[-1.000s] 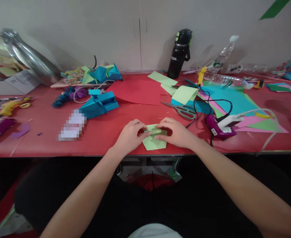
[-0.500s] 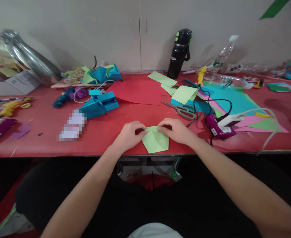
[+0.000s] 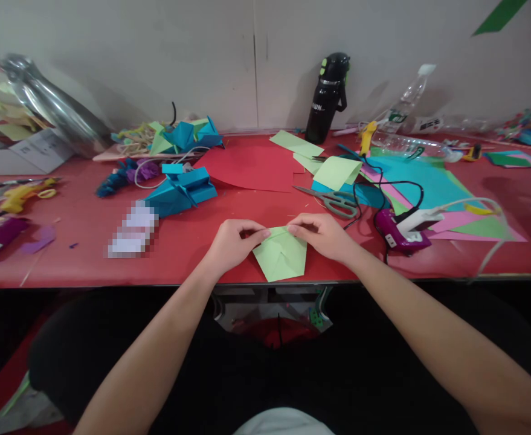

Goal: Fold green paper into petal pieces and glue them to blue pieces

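Green paper (image 3: pixel 279 261), one piece, creased, part-folded: on the table (image 3: pixel 193 263) at its near edge, between the hands. Left hand (image 3: pixel 229 246): thumb and fingers pinching its far left corner. Right hand (image 3: pixel 326 237): same grip, far right corner. Step in hand, as judged: working a fold along the far edge. Next move, as judged: calls for both corners held level and even pressure along that edge. Beyond the hands: scissors (image 3: pixel 347 206), lying flat; red sheet (image 3: pixel 254 169); blue folded piece (image 3: pixel 179 188), left.
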{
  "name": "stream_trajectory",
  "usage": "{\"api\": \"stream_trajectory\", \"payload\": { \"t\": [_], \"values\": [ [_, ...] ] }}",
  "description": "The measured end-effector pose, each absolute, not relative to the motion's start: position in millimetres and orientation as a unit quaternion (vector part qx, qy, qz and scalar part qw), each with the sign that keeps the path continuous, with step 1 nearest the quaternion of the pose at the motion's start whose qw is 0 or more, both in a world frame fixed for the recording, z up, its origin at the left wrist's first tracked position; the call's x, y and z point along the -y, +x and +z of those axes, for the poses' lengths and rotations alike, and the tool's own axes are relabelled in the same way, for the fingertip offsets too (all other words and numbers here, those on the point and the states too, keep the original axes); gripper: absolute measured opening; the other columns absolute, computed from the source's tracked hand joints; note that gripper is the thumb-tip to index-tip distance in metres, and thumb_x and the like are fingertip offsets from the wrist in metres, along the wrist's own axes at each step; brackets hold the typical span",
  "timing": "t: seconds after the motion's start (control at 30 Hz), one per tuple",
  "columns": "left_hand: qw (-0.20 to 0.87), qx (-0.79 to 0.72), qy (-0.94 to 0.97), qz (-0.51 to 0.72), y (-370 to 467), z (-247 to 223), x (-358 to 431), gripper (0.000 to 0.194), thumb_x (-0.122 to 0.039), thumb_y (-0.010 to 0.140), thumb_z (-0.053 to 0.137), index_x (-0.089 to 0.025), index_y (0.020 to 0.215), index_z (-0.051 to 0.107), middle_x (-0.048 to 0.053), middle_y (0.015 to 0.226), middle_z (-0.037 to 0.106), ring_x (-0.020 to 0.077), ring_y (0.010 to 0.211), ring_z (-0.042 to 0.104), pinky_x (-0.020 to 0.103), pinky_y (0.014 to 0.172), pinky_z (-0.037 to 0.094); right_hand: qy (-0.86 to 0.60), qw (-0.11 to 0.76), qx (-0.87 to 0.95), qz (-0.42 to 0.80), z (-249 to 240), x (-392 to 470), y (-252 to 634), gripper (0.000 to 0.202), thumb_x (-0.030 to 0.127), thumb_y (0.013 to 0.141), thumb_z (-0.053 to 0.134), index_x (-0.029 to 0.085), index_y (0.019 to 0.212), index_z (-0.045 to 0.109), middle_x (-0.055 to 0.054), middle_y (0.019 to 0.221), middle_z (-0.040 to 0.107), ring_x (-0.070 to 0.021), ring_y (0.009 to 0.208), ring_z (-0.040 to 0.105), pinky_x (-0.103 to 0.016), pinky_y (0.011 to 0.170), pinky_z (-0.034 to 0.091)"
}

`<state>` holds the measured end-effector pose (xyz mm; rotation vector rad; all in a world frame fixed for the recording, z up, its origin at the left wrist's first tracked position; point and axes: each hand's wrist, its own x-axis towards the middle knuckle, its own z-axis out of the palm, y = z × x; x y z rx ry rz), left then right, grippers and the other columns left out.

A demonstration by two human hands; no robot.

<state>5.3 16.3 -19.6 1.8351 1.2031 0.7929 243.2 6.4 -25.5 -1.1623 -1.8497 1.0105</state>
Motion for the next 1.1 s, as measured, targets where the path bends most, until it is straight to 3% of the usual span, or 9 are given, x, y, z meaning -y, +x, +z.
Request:
{"api": "stream_trajectory", "payload": {
  "t": [0.5, 0.83, 0.97, 1.1],
  "values": [
    [0.406, -0.465, 0.707, 0.345, 8.6, -16.1, -14.3, 0.013, -0.030, 0.083, 0.075, -0.018, 0.084, 0.080, 0.004, 0.085, 0.078, 0.0170, 0.076, 0.069, 0.027, 0.067, 0.052, -0.453, 0.379, 0.687, 0.423, -30.0, -6.9, 240.4, 0.018, 0.035, 0.085, 0.072, 0.017, 0.086, 0.077, -0.005, 0.084, 0.074, -0.0161, 0.074, 0.062, -0.030, 0.067, 0.048],
    [0.395, -0.451, 0.730, 0.327, 6.2, -19.2, -18.0, 0.016, -0.035, 0.083, 0.076, -0.020, 0.090, 0.079, 0.003, 0.083, 0.077, 0.0168, 0.076, 0.067, 0.027, 0.067, 0.052, -0.450, 0.387, 0.669, 0.447, -35.4, -9.7, 242.3, 0.016, 0.034, 0.084, 0.074, 0.019, 0.088, 0.078, -0.005, 0.086, 0.075, -0.0178, 0.076, 0.065, -0.031, 0.069, 0.051],
    [0.326, -0.457, 0.765, 0.316, 6.1, -21.7, -19.7, 0.008, -0.027, 0.082, 0.077, -0.020, 0.087, 0.077, 0.001, 0.081, 0.074, 0.0141, 0.072, 0.064, 0.025, 0.066, 0.050, -0.447, 0.384, 0.708, 0.390, -36.9, -11.3, 243.5, 0.012, 0.030, 0.086, 0.072, 0.019, 0.087, 0.078, -0.005, 0.086, 0.074, -0.0177, 0.077, 0.065, -0.032, 0.071, 0.051],
    [0.239, -0.414, 0.829, 0.289, 6.6, -25.5, -21.2, 0.008, -0.016, 0.087, 0.068, -0.019, 0.086, 0.075, 0.002, 0.086, 0.072, 0.0143, 0.076, 0.064, 0.026, 0.072, 0.050, -0.417, 0.344, 0.806, 0.241, -39.6, -11.0, 244.3, 0.013, 0.019, 0.092, 0.064, 0.020, 0.089, 0.077, -0.006, 0.092, 0.073, -0.0183, 0.083, 0.066, -0.033, 0.077, 0.051]
  ]
}}
